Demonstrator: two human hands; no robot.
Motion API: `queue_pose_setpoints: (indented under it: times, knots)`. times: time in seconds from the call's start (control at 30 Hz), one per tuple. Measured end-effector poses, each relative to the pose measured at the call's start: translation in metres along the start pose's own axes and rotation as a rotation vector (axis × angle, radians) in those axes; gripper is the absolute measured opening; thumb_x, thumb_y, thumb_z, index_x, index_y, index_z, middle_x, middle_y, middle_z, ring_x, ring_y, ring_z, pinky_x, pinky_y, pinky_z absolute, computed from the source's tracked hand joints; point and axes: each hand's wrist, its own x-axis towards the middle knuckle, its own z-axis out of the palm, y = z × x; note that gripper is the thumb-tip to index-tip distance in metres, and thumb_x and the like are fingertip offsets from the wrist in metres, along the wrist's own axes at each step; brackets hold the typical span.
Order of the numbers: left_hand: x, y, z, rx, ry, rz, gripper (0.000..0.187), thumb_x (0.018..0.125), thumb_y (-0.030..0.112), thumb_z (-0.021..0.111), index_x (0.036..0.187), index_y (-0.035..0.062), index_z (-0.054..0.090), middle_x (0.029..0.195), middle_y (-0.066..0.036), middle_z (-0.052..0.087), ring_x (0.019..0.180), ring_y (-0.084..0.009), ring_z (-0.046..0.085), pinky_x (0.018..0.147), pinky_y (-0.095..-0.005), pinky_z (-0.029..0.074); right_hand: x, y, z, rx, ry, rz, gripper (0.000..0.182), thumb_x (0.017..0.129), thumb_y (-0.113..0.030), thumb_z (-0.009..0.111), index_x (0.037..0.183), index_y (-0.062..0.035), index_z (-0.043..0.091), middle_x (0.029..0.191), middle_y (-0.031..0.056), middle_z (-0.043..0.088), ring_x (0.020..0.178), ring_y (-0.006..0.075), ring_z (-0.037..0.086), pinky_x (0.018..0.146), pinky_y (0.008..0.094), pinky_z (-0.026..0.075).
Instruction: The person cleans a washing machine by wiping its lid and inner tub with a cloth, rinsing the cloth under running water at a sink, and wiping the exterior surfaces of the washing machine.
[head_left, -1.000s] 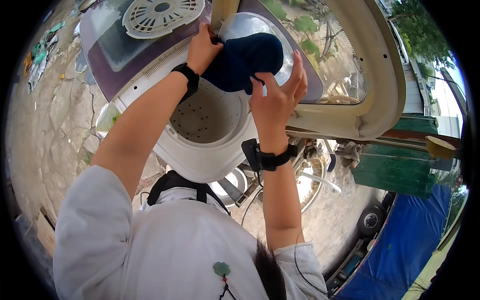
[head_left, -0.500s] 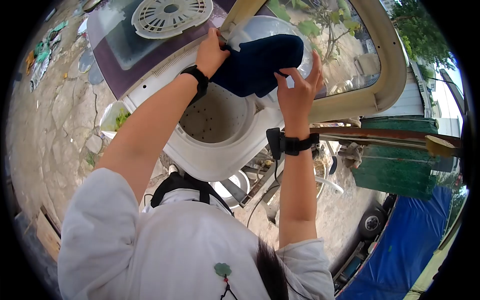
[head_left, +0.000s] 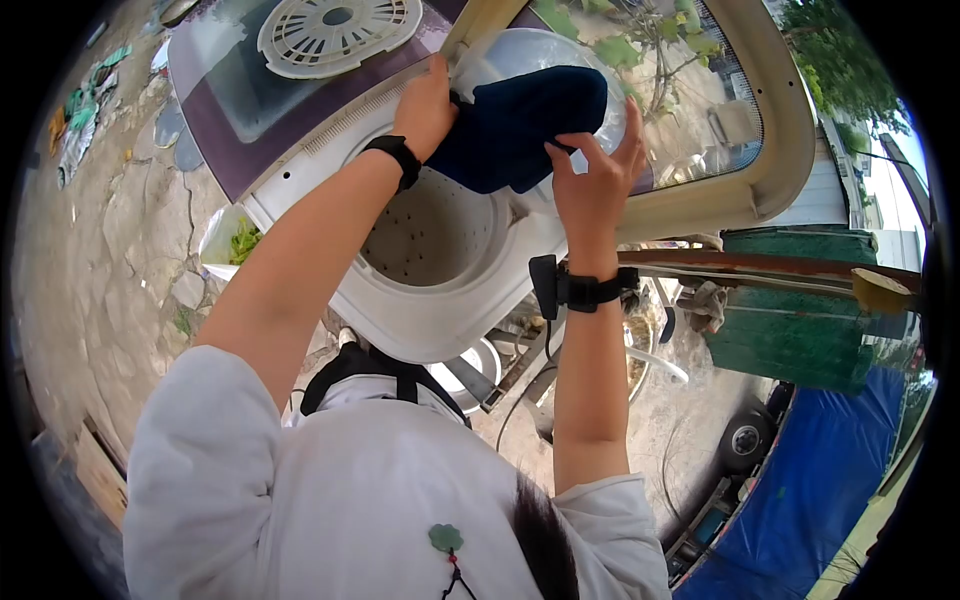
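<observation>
A dark navy cloth is stretched between my two hands above the round opening of a washing machine's spin tub. My left hand grips the cloth's left edge, its fingers partly hidden behind the wrist and fabric. At the lower right edge, my right hand pinches the cloth between thumb and index finger, with the other fingers raised. Behind the cloth is a translucent round plastic piece, partly covered by it. The tub's perforated inner wall shows below the cloth.
A white slotted disc lies on the machine's purple-edged lid. The raised clear lid stands at the right. A white bag with greens sits on the ground to the left. Blue tarp and a green panel are at the right.
My left hand has shifted slightly, and the cloth's left side now sits a little differently. My right hand keeps its pinch in nearly the same place.
</observation>
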Motion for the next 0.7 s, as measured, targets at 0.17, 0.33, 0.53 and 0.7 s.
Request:
queue_pose_setpoints:
  times: [0.17,0.33,0.53,0.7]
  knots:
    - [0.035,0.011,-0.015,-0.025,0.002,0.166,0.056,0.075,0.002,0.067,0.122,0.0017,0.038,0.089,-0.025,0.065,0.088,-0.0450,0.063,0.077,-0.0491,0.050,-0.001,0.003,-0.004,0.034,-0.025,-0.008,0.017,0.065,-0.008,0.082,0.076,-0.0102,0.069,0.149,0.0197,0.037,0.136,0.0395,0.036,0.110,0.0474,0.030]
    - [0.074,0.043,-0.028,0.098,0.022,0.323,0.049,0.081,0.005,0.063,0.126,0.0016,0.045,0.099,-0.018,0.064,0.088,-0.0365,0.064,0.077,-0.0421,0.053,0.000,0.004,-0.001,0.064,0.014,0.009,0.016,0.066,-0.006,0.081,0.076,-0.0096,0.069,0.148,0.0193,0.039,0.135,0.0391,0.038,0.109,0.0472,0.031]
    - [0.074,0.088,-0.044,-0.108,0.006,0.692,0.050,0.085,0.007,0.061,0.130,0.0032,0.040,0.094,-0.019,0.060,0.087,-0.0376,0.063,0.074,-0.0438,0.052,0.000,0.005,-0.002,0.129,0.035,0.005,0.017,0.067,-0.005,0.081,0.077,-0.0094,0.068,0.147,0.0195,0.041,0.134,0.0386,0.040,0.107,0.0469,0.033]
    - [0.079,0.118,-0.052,-0.055,-0.136,1.083,0.045,0.085,0.007,0.062,0.126,0.0049,0.043,0.093,-0.014,0.057,0.089,-0.0350,0.062,0.079,-0.0399,0.051,-0.002,0.009,-0.003,0.171,0.051,-0.012,0.016,0.069,-0.005,0.080,0.078,-0.0090,0.067,0.146,0.0189,0.042,0.133,0.0381,0.041,0.106,0.0468,0.035]
